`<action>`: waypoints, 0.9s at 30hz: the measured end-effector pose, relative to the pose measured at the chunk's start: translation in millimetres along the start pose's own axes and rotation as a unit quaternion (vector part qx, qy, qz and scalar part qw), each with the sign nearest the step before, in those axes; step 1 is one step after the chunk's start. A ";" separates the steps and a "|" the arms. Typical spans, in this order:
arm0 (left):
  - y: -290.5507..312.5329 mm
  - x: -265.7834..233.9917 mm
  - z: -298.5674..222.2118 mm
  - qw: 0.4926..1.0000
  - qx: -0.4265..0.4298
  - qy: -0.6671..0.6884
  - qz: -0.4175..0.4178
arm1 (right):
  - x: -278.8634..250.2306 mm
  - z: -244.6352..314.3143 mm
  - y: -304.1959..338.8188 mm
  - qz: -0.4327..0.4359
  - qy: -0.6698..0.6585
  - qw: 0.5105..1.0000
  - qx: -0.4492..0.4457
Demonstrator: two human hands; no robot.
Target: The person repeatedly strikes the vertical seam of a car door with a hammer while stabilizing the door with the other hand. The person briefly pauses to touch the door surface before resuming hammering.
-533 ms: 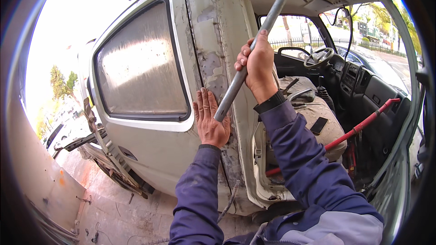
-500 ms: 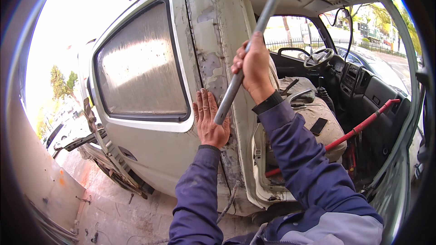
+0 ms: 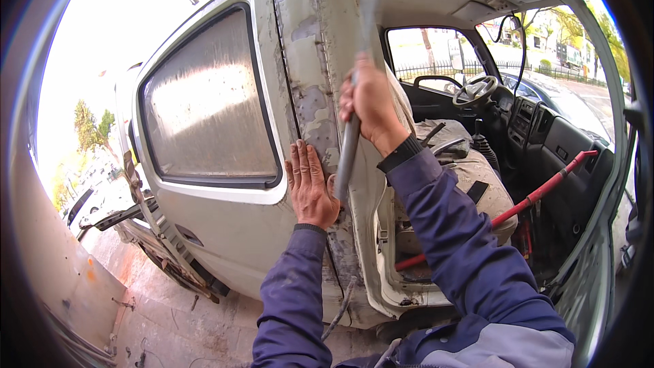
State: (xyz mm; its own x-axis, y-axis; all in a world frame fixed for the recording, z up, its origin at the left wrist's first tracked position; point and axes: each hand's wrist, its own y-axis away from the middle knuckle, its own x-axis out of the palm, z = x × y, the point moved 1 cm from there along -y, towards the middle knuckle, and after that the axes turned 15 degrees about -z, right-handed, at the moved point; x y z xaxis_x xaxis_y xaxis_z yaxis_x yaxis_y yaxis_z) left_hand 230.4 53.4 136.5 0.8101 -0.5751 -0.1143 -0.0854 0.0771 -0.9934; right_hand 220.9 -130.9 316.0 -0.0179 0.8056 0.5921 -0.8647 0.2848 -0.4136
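1. Two bare hands are showing at the worn, pale side of a truck cab (image 3: 344,37), both sleeves coming in from the near edge.
2. Your right hand (image 3: 372,105) is gripping a hammer (image 3: 348,157), its fingers closing around the metal handle.
3. The hammer is standing nearly upright in front of the doorway's left edge, its blurred head showing at the top, above your fist.
4. The handle's lower end is reaching down just beside your left thumb; you cannot tell from this view whether they are touching.
5. Your left hand (image 3: 313,194) is lying open and flat, fingers pointing up, over the seam between the patchy pillar (image 3: 313,105) and the rear door (image 3: 228,215).
6. To the left, the door's dusty window (image 3: 204,102) is catching a bright reflection.
7. To the right, a red bar (image 3: 538,194) is slanting across the cab, and a dark phone (image 3: 477,191) is lying on the stained seat (image 3: 492,212).
8. Farther off, the steering wheel (image 3: 478,90) is sitting left of the dark dashboard (image 3: 565,126).
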 end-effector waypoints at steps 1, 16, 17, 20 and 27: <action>-0.4 0.5 -0.2 1.000 0.005 0.006 -0.010 | -1.3 -2.7 1.1 -0.004 0.006 1.000 0.016; 0.7 1.0 1.1 1.000 0.007 0.001 -0.005 | 6.5 20.4 0.9 -0.018 -0.001 1.000 0.009; 1.0 0.6 1.1 1.000 0.008 0.001 -0.003 | -1.4 27.2 -2.0 -0.029 -0.016 0.999 0.002; 1.1 0.5 1.0 1.000 0.011 0.008 -0.007 | -17.0 43.0 -10.2 -0.112 -0.071 0.988 -0.072; 0.7 1.7 2.1 1.000 0.001 0.012 -0.014 | 11.2 15.0 -4.6 0.019 0.022 0.999 0.014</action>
State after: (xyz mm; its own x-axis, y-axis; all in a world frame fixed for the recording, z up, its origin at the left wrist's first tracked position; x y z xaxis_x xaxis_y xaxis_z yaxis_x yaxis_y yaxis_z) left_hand 232.9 54.3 135.7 0.7974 -0.5971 -0.0874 -0.0619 0.0631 -0.9961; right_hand 217.2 -130.9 334.9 -0.0298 0.8380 0.5448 -0.8773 0.2393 -0.4161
